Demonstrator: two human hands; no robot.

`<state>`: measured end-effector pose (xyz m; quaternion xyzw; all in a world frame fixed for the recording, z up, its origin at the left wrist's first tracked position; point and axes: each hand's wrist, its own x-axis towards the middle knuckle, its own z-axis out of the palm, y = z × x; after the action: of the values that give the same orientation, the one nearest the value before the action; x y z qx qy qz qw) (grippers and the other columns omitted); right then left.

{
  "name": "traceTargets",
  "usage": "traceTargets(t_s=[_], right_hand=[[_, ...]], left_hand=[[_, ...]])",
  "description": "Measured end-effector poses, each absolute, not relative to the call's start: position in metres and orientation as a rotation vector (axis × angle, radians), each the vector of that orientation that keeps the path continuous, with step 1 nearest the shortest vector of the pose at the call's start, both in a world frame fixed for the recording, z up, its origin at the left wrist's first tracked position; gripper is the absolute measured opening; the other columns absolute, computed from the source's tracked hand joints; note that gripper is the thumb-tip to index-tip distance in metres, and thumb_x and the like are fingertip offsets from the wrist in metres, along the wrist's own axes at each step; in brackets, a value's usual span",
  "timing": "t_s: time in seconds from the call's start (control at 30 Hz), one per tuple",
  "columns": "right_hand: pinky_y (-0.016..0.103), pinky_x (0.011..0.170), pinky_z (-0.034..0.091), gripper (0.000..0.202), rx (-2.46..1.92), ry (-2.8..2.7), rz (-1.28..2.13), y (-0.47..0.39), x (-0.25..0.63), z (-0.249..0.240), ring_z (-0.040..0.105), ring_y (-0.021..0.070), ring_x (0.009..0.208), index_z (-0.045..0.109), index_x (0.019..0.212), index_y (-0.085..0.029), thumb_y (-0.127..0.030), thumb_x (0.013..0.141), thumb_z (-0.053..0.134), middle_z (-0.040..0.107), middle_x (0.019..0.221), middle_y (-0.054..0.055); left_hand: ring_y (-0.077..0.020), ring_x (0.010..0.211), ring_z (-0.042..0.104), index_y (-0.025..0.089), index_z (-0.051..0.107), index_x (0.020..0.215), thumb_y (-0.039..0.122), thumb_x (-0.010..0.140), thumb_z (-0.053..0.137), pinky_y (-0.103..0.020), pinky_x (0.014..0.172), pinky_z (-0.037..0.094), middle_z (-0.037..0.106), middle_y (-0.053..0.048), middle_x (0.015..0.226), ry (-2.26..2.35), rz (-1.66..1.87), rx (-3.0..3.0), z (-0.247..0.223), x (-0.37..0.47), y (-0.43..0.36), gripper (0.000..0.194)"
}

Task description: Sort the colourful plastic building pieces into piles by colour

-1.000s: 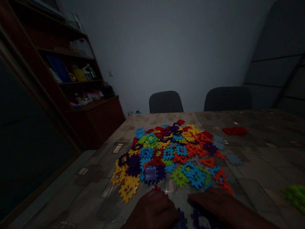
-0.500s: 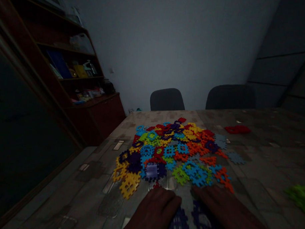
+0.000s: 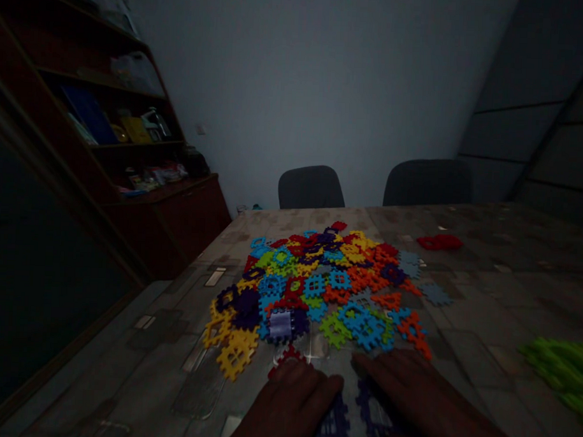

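Observation:
At the bottom of the head view, my left hand [image 3: 289, 400] is closed over the left side of a dark purple toothed building tile [image 3: 336, 427], its fingertips partly hidden. Just across a narrow gap, my right hand [image 3: 407, 385] curls over another dark purple tile [image 3: 369, 409] and covers much of it. The facing toothed edges are apart. Beyond my left fingers lies a red tile [image 3: 290, 355], partly covered by that hand.
A loose heap of many-coloured tiles [image 3: 313, 285] spreads over the patterned table [image 3: 171, 367]. Bright green pieces [image 3: 561, 371] lie at the right, red ones [image 3: 438, 241] farther back. Two dark chairs [image 3: 312, 186] stand behind the table; a shelf unit [image 3: 176, 221] is at left.
The whole scene has shifted a little left as my head turned right. More of the red tile shows beyond my left hand. Both hands stay on the purple tiles.

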<state>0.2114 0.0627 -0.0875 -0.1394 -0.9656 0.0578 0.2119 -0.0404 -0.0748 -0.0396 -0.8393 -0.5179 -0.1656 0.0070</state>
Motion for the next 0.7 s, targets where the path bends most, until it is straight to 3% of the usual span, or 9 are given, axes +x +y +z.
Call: traceTargets(t_s=[0.13,0.33,0.5,0.6,0.7], right_hand=[[0.045,0.091,0.052,0.118,-0.355,-2.695,0.176,0.065,0.208,-0.089,0.073,0.0324,0.099,0.037,0.160,-0.025,-0.017,0.052,0.082,0.077,0.125,0.011],[0.039,0.082,0.050,0.093,-0.239,-2.716,0.125,0.063,0.198,-0.085,0.071,0.0271,0.081,0.042,0.155,-0.027,-0.015,0.067,0.071,0.080,0.099,0.004],[0.043,0.087,0.050,0.085,-0.247,-2.741,0.126,0.063,0.201,-0.092,0.072,0.0285,0.088,0.045,0.153,-0.027,-0.013,0.071,0.065,0.079,0.106,0.005],[0.043,0.088,0.050,0.089,-0.226,-2.699,0.124,0.066,0.202,-0.104,0.073,0.0286,0.091,0.043,0.155,-0.027,-0.011,0.069,0.064,0.079,0.111,0.006],[0.042,0.090,0.053,0.091,-0.246,-2.703,0.108,0.069,0.202,-0.107,0.075,0.0293,0.093,0.045,0.154,-0.029,-0.009,0.067,0.062,0.080,0.115,0.007]], left_hand=[[-0.0263,0.095,0.072,0.021,0.045,0.146,0.045,0.113,0.052,-0.037,0.087,0.054,0.077,-0.008,0.113,-1.609,-0.504,-2.631,-0.038,-0.041,-0.075,0.041],[-0.0268,0.097,0.072,0.021,0.044,0.152,0.054,0.107,0.061,-0.038,0.087,0.055,0.077,-0.009,0.116,-1.602,-0.596,-2.639,-0.045,-0.045,-0.075,0.057],[-0.0269,0.101,0.073,0.024,0.045,0.153,0.058,0.105,0.062,-0.039,0.091,0.057,0.077,-0.009,0.122,-1.610,-0.645,-2.680,-0.039,-0.046,-0.078,0.061],[-0.0288,0.112,0.073,0.026,0.056,0.146,0.056,0.106,0.060,-0.041,0.096,0.058,0.076,-0.011,0.129,-1.721,-0.818,-2.570,-0.020,-0.063,-0.078,0.051],[-0.0316,0.123,0.070,0.028,0.070,0.133,0.045,0.106,0.058,-0.047,0.106,0.054,0.076,-0.011,0.133,-2.058,-0.994,-2.122,0.001,-0.108,-0.072,0.034]])
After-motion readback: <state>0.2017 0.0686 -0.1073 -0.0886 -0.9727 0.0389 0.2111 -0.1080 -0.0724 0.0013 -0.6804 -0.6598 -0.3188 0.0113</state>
